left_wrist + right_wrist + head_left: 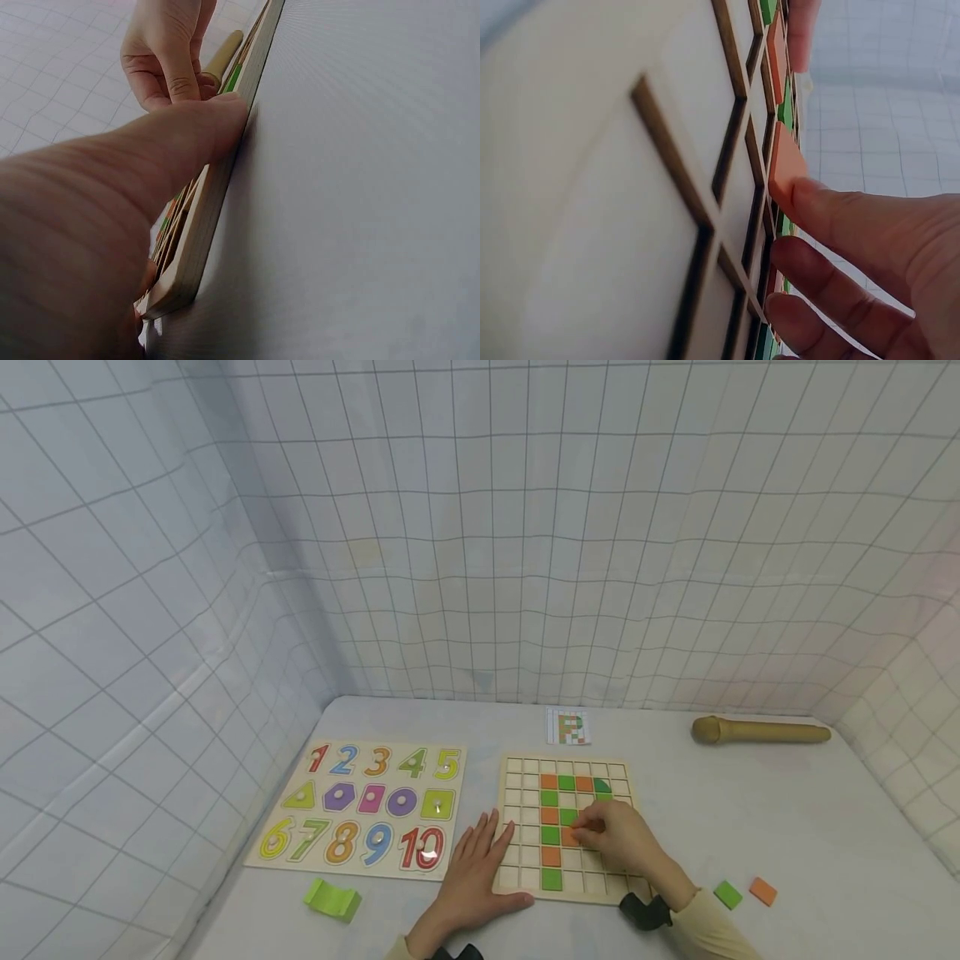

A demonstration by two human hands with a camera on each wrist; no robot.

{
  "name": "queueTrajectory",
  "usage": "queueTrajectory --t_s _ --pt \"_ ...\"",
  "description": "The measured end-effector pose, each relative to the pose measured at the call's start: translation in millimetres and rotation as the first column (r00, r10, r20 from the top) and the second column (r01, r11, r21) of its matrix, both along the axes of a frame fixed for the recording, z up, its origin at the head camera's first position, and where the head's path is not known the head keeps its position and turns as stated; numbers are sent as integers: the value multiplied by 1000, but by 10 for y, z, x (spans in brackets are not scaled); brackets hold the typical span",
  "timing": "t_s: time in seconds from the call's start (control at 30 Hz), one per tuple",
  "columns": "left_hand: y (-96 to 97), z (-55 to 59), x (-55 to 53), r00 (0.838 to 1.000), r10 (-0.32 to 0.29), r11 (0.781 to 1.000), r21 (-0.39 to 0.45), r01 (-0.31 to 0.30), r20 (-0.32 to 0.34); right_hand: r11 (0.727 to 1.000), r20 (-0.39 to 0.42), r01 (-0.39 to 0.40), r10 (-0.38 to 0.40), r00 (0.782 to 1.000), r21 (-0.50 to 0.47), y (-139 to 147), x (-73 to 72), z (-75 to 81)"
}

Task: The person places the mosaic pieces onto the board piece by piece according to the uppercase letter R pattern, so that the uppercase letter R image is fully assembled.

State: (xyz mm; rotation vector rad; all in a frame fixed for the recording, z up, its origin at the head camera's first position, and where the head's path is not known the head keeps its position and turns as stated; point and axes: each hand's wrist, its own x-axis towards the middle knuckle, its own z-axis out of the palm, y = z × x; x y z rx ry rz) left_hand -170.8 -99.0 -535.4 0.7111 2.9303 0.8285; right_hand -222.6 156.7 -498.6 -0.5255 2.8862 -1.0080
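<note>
My right hand [618, 839] pinches a square orange tile [786, 165] at the wooden grid board [585, 897], thumb on the tile's face. In the head view the tile sits just right of a column of alternating orange and green tiles [551, 835]. More tiles and a green rounded-corner piece [602, 786] lie along the upper rows. My left hand [474, 878] rests with fingers spread over the board's left edge. Its thumb touches the board's side [196, 255] in the left wrist view. Behind the board lies a small card with a coloured tile pattern [568, 727].
A number and shape puzzle board [300, 865] lies to the left, with a green curved block [332, 900] in front of it. One loose green tile [727, 895] and one loose orange tile [762, 892] lie at the right. A tan round-headed stick [761, 732] lies back right.
</note>
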Motion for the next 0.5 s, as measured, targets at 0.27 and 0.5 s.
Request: queueTrajectory --t_s 0.27,0.5 --pt "-2 -4 3 1000 -5 1000 5 5 -7 1000 -35 14 -15 999 -4 -35 22 15" --pt "-4 -11 6 999 -14 1000 17 15 -36 1000 -27 16 -16 1000 -15 -37 32 22"
